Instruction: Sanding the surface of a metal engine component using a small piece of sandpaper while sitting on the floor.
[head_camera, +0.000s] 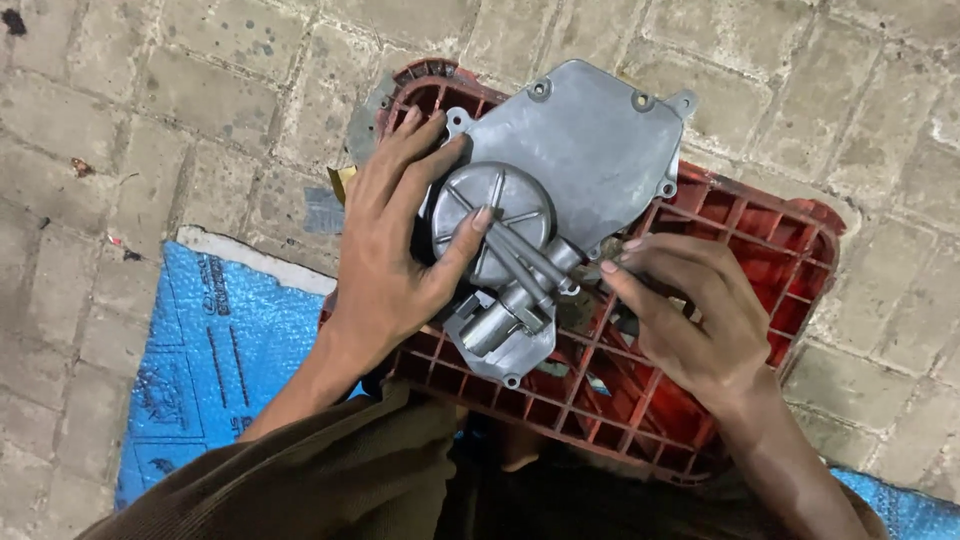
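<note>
Item: grey cast-metal cover, flat plate with bolt holes at its corners and a round ribbed housing at its lower left, from which a short tube stuck out. It lay on an upturned red plastic crate with a lattice of ribs, roughly at the crate's middle and overhanging its far edge. Left hand — fingers spread wide over the round housing, thumb laid across the ribbed face, fingertips reaching the plate's left edge; it pressed on the part rather than closing round it. Right hand — fingers bent and drawn together just beside the tube, fingertips at the part's right side; whether they pinched some small piece there could not be told. The crate stood on a floor of worn grey paving stones. A blue embossed sheet lay on the paving at the crate's left, partly under it, and showed again at the lower right corner. Dark olive trouser cloth filled the bottom of the view.
</note>
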